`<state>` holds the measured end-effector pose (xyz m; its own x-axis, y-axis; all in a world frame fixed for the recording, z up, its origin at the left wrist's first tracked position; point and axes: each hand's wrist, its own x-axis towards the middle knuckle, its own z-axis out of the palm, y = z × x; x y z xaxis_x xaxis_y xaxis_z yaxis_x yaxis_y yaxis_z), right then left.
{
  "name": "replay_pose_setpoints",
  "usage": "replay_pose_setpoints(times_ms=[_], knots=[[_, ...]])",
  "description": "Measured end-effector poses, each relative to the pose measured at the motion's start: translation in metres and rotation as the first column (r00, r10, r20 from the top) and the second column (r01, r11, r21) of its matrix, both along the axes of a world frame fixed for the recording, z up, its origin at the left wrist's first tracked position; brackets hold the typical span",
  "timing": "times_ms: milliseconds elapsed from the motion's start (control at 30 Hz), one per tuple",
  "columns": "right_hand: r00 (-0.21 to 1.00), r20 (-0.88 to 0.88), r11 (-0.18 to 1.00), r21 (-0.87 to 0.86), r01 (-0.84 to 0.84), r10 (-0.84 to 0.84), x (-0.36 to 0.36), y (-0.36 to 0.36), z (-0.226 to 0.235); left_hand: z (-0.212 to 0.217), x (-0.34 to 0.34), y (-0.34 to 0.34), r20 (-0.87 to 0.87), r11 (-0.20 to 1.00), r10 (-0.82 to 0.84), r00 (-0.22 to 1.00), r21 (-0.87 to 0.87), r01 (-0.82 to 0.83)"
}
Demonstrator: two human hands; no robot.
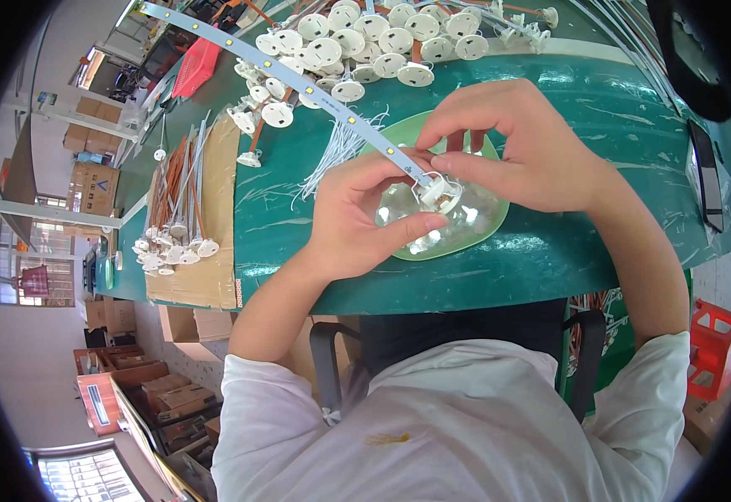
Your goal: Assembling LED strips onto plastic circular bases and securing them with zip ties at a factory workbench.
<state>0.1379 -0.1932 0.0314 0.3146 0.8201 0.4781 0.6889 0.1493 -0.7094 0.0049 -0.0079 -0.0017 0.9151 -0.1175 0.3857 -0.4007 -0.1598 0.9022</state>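
Note:
My left hand point(350, 213) is closed around the lower end of a long LED strip point(311, 89), where a round white plastic cap point(441, 195) with thin white wires sits. The strip slants up to the far left, its yellow diodes facing up. My right hand point(537, 155) comes in from the right, thumb and forefinger pinched beside that same end; whatever is between the fingertips is too small to make out. Beneath both hands lies a green bowl point(496, 219) with small shiny pieces in it, partly hidden by the hands.
Many strips with round white caps point(394, 39) are heaped at the back of the green table point(298, 259). A bundle of white wires point(340, 155) lies left of the bowl. More capped strips rest on cardboard point(215, 276) at left. A phone point(705, 176) lies far right.

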Motion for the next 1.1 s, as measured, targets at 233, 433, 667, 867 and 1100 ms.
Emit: replay_pose_setpoints(times_ms=[233,433,667,867,1100], knots=[[0.984,-0.174,0.998,-0.045,-0.050,0.042,0.001,0.003,-0.009,0.002,-0.001,-0.001,-0.017,1.000,0.018,1.000,-0.006,-0.018],[0.795,-0.599,0.981,0.193,0.030,0.094,-0.005,0.011,-0.014,0.001,0.000,0.001,0.020,1.000,0.009,1.000,-0.026,-0.008],[0.916,-0.382,0.985,0.065,0.160,-0.123,-0.021,0.007,-0.006,0.002,0.001,0.011,-0.055,0.880,0.139,0.989,-0.452,-0.148],[0.986,-0.068,0.961,0.222,0.164,-0.152,-0.038,0.011,-0.014,0.006,0.000,0.008,-0.073,0.780,0.026,0.997,-0.622,-0.066],[0.931,0.178,0.891,0.390,0.232,-0.320,-0.041,0.013,-0.021,0.007,-0.001,0.002,-0.093,0.794,0.029,0.995,-0.603,-0.080]])
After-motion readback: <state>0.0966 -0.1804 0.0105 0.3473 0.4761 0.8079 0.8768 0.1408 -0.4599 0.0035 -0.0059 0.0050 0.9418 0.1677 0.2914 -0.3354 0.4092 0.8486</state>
